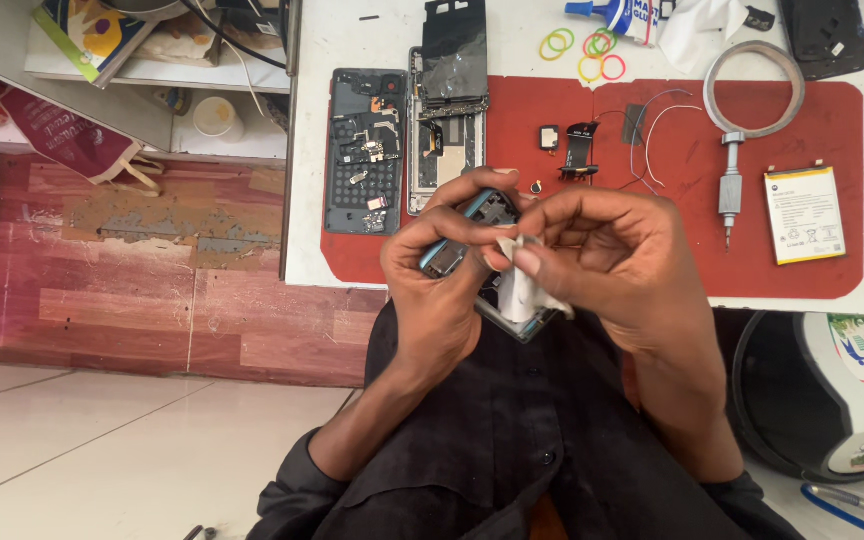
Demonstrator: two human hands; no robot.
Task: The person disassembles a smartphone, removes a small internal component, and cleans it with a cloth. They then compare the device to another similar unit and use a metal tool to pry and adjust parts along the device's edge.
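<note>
Phone frame, blue-edged and stripped of its back, sits above the person's lap just near of the surface, gripped around its left edge by the left hand, whose fingers are closed on it. The right hand is closed too, pinching a small white wipe against the frame's inner face. To do this cleaning well, it seems wise to keep the frame braced firmly, press lightly with a fresh part of the wipe, and stay off any exposed contacts. On the red mat farther off lie another opened phone body and, just right of it, a phone with its cracked screen lifted; small loose parts rest mid-mat, a screwdriver and a white battery to the right. As for containers, a dark bin stands at the near right; its contents cannot be made out
</note>
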